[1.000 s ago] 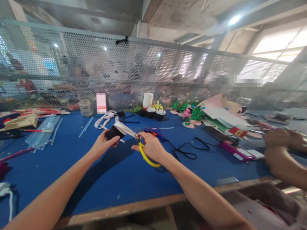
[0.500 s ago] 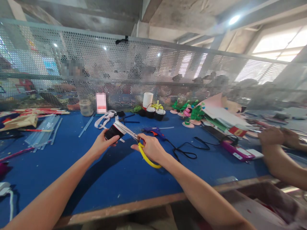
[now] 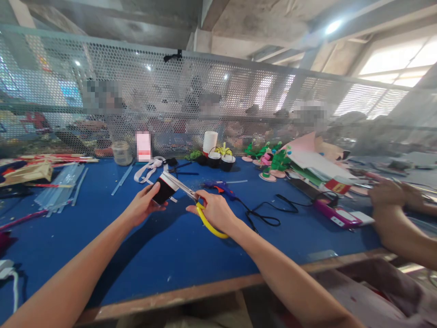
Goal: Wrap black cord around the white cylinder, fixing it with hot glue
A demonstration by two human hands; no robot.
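My left hand (image 3: 143,206) is closed around a small black cup with a white rim (image 3: 164,189), held above the blue table (image 3: 164,255). My right hand (image 3: 214,210) grips yellow-handled scissors (image 3: 191,200). Their metal blades reach left and meet the cup's rim. Both hands hover over the middle of the table.
A blue glue gun (image 3: 220,187) with a black cord (image 3: 269,214) lies behind my right hand. Clear glue sticks (image 3: 63,189) lie at the left. Small black pots (image 3: 220,160), green and pink craft pieces (image 3: 273,161) and paper sheets (image 3: 317,164) sit at the back. Another person's hands (image 3: 392,200) work at the right, by a pink device (image 3: 336,216).
The cup has turned slightly in my left hand, and the scissor blades have closed further onto its rim. The other person's hands at the right have shifted a little.
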